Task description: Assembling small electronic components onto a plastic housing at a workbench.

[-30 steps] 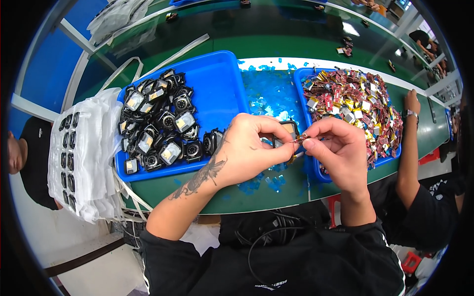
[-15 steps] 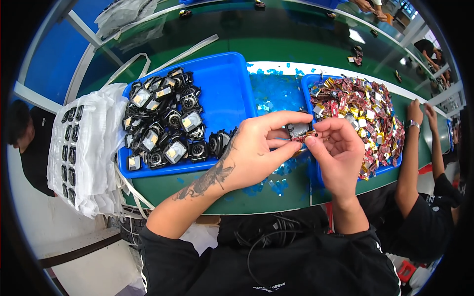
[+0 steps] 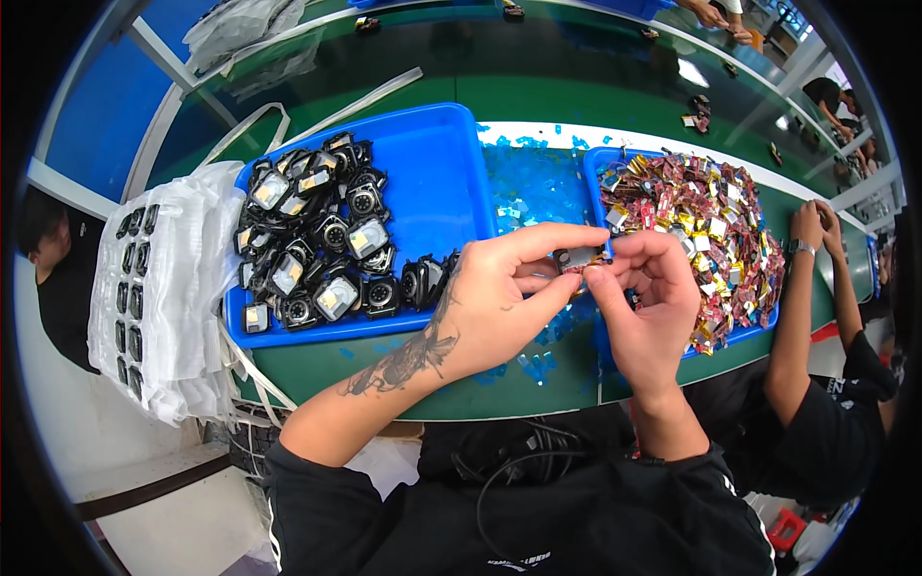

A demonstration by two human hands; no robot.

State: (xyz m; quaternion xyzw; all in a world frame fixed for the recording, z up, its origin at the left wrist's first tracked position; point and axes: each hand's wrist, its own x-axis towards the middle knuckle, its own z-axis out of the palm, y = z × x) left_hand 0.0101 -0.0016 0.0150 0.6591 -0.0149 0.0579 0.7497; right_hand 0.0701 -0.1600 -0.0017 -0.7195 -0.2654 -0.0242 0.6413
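Our L hand (image 3: pixel 499 293) & R hand (image 3: pixel 658 307) are closer at the thumbs vs a sec ago; less of red pc (image 3: pixel 597 265) shows. L thumb + index pinch dark case (image 3: pixel 580 256) btwn them; R tips pinch red pc at its rim, so we judge work's there.

Left hand (image 3: pixel 509 293), right hand (image 3: pixel 651 300) pinching, close together.
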